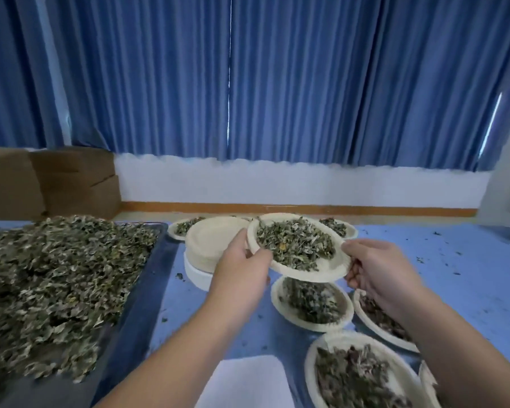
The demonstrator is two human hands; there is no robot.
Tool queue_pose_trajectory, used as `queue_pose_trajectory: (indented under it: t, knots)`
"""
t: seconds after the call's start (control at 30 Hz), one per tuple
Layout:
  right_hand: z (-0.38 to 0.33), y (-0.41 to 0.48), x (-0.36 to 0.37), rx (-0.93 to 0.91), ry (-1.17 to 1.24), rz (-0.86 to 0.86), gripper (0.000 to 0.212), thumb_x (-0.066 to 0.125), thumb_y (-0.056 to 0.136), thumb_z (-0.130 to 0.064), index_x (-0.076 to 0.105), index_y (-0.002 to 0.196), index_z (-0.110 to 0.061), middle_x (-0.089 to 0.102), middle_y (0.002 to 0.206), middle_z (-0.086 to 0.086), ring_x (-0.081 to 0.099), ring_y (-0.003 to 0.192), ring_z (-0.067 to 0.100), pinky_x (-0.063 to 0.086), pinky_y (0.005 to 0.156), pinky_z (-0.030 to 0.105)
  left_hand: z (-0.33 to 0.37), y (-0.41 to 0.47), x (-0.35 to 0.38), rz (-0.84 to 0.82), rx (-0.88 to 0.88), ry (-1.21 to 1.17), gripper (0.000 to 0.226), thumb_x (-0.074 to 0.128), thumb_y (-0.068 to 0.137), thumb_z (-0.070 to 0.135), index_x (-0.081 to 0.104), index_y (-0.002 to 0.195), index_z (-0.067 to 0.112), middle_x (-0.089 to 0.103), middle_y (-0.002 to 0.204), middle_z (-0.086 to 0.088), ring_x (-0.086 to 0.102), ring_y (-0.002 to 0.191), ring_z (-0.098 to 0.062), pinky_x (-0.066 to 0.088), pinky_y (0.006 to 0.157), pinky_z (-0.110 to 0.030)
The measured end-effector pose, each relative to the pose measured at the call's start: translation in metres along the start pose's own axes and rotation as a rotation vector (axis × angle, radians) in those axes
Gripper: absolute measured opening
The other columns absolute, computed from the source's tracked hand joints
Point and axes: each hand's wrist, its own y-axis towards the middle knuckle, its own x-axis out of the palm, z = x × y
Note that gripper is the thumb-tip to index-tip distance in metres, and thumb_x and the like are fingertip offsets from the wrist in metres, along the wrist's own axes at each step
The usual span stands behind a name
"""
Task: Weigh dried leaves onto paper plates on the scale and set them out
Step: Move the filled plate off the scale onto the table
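We pinch the paper plate (315,275) w/ left hand (242,269) & right hand (377,269) — tip it, leaves (295,242) spill on plates below (276,303).

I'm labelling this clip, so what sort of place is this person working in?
Probably a plain workroom for sorting herbs: pleated blue curtains, brown cardboard boxes stacked by the wall, and a large metal tray heaped with dried leaves beside filled round paper plates.
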Motion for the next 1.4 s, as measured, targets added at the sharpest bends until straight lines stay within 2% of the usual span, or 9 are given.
queue_pose_trajectory:
  t: [0.33, 0.47, 0.63, 0.73, 0.9, 1.0, 1.1, 1.27, 1.4]
  knots:
    - [0.002, 0.102, -0.054, 0.326, 0.145, -0.01, 0.012, 0.056, 0.094, -0.004, 0.058, 0.086, 0.004, 0.05, 0.052, 0.01, 0.05, 0.043, 0.02, 0.044, 0.041, 0.026, 0.0, 0.111, 0.071, -0.205, -0.313, -0.108, 0.042, 0.053, 0.092, -0.001, 0.058, 0.118, 0.033, 0.071, 0.07, 0.008, 0.065, 0.057, -0.006, 0.046, 0.046, -0.018]
    - [-0.025, 0.116, -0.086, 0.502, 0.29, -0.031, 0.007, 0.054, 0.093, -0.001, 0.055, 0.087, -0.001, 0.053, 0.059, 0.011, 0.052, 0.049, 0.021, 0.044, 0.042, 0.025, 0.025, 0.133, 0.097, -0.178, -0.504, -0.128, 0.049, 0.058, 0.092, 0.001, 0.052, 0.137, 0.022, 0.069, 0.104, -0.014, 0.067, 0.077, -0.024, 0.055, 0.073, -0.042]
    - [-0.04, 0.147, -0.126, 0.602, 0.364, -0.051, 0.015, 0.053, 0.093, 0.003, 0.054, 0.079, -0.001, 0.059, 0.066, 0.015, 0.056, 0.055, 0.025, 0.046, 0.045, 0.027, 0.04, 0.169, 0.142, -0.162, -0.616, -0.233, 0.04, 0.055, 0.094, 0.001, 0.057, 0.131, 0.016, 0.065, 0.097, -0.024, 0.053, 0.075, -0.028, 0.043, 0.06, -0.034]
    - [-0.03, 0.181, -0.151, 0.618, 0.399, 0.028, 0.02, 0.048, 0.096, 0.005, 0.054, 0.078, -0.001, 0.064, 0.067, 0.013, 0.06, 0.058, 0.022, 0.051, 0.05, 0.027, 0.04, 0.19, 0.175, -0.126, -0.655, -0.292, 0.031, 0.058, 0.093, 0.005, 0.058, 0.122, 0.017, 0.072, 0.096, -0.011, 0.063, 0.079, -0.029, 0.048, 0.064, -0.032]
    - [0.023, 0.253, -0.183, 0.682, 0.514, 0.292, 0.03, 0.046, 0.097, 0.006, 0.045, 0.127, 0.009, 0.058, 0.115, 0.017, 0.059, 0.093, 0.025, 0.054, 0.074, 0.03, 0.025, 0.223, 0.215, -0.141, -0.685, -0.24, 0.02, 0.059, 0.094, 0.01, 0.063, 0.112, 0.018, 0.068, 0.108, -0.006, 0.07, 0.093, -0.028, 0.052, 0.064, -0.029]
    - [0.056, 0.291, -0.192, 0.683, 0.52, 0.413, 0.035, 0.045, 0.097, 0.007, 0.042, 0.132, 0.011, 0.053, 0.126, 0.022, 0.06, 0.1, 0.03, 0.046, 0.088, 0.037, 0.011, 0.24, 0.227, -0.154, -0.682, -0.182, 0.019, 0.059, 0.093, 0.008, 0.066, 0.106, 0.019, 0.07, 0.101, -0.006, 0.071, 0.082, -0.024, 0.05, 0.061, -0.028]
    - [0.094, 0.32, -0.197, 0.723, 0.518, 0.527, 0.03, 0.046, 0.097, 0.007, 0.045, 0.125, 0.017, 0.051, 0.131, 0.03, 0.053, 0.121, 0.037, 0.046, 0.09, 0.037, 0.0, 0.252, 0.234, -0.155, -0.685, -0.201, 0.02, 0.058, 0.092, 0.006, 0.067, 0.105, 0.019, 0.07, 0.095, -0.006, 0.07, 0.072, -0.019, 0.05, 0.062, -0.029]
    - [0.125, 0.347, -0.191, 0.758, 0.491, 0.536, 0.039, 0.045, 0.095, 0.008, 0.041, 0.133, 0.01, 0.047, 0.137, 0.027, 0.052, 0.124, 0.036, 0.057, 0.077, 0.03, -0.008, 0.272, 0.239, -0.159, -0.671, -0.239, 0.022, 0.057, 0.092, 0.007, 0.068, 0.105, 0.021, 0.071, 0.1, -0.006, 0.069, 0.074, -0.019, 0.053, 0.06, -0.027]
    - [0.129, 0.352, -0.185, 0.761, 0.48, 0.526, 0.04, 0.044, 0.094, 0.008, 0.043, 0.133, 0.004, 0.047, 0.138, 0.024, 0.055, 0.122, 0.033, 0.054, 0.089, 0.034, -0.01, 0.273, 0.236, -0.144, -0.678, -0.29, 0.022, 0.055, 0.093, 0.008, 0.067, 0.107, 0.019, 0.07, 0.099, -0.006, 0.069, 0.075, -0.02, 0.052, 0.061, -0.028]
